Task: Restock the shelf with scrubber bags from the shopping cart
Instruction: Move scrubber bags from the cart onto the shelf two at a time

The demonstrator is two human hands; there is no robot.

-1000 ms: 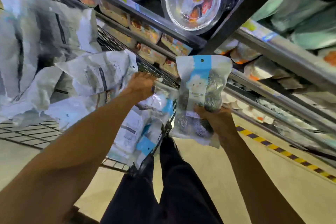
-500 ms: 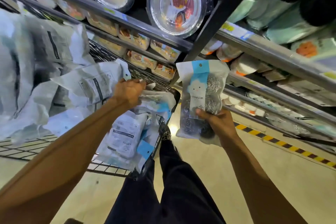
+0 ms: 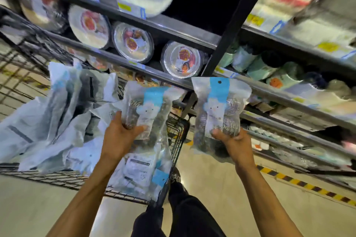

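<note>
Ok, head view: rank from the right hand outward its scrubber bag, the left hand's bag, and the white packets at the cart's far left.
1. The right scrubber bag, gripped by the right hand.
2. The left scrubber bag, beside it, held by the left hand over the cart.
3. The white packets, far left in the cart.

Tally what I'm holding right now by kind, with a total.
Scrubber bags: 2 (left bag in the left hand, right bag in the right hand)
Other kinds: 0
Total: 2
The bags piled in the shopping cart are too jumbled to count.
</note>
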